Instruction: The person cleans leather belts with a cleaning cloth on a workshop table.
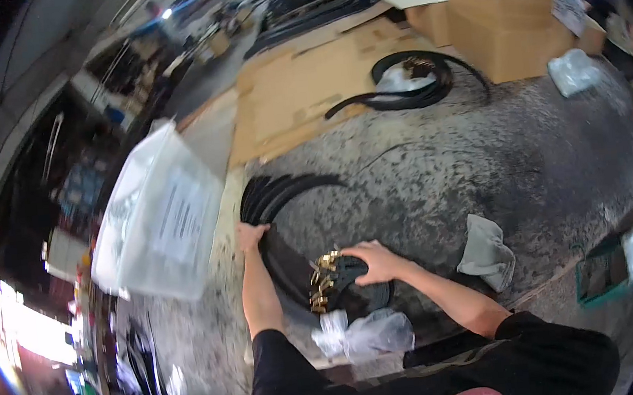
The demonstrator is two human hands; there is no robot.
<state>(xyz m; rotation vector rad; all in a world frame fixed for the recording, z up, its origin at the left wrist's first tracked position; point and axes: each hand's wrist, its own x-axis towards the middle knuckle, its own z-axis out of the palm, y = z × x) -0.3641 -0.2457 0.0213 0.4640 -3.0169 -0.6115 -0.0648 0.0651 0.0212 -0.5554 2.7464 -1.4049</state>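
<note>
A bundle of black belts (280, 195) lies curved on the worktable in front of me, their loose ends fanned out at the far left. My left hand (252, 236) is closed around the strap part of the bundle. Gold-coloured buckles (324, 280) are gathered at the near end of the belts. My right hand (375, 261) curves over the straps just right of these buckles, gripping them; its fingertips are partly hidden. A crumpled clear plastic bag (368, 335) lies between my body and the buckles.
A white plastic bin (158, 213) with a paper label stands at left. Flat cardboard (306, 88) and another coiled black belt bundle (428, 94) lie farther back, beside a cardboard box (502, 23). A grey cloth (486, 252) is at right; a green basket (601, 277) stands beyond the table edge.
</note>
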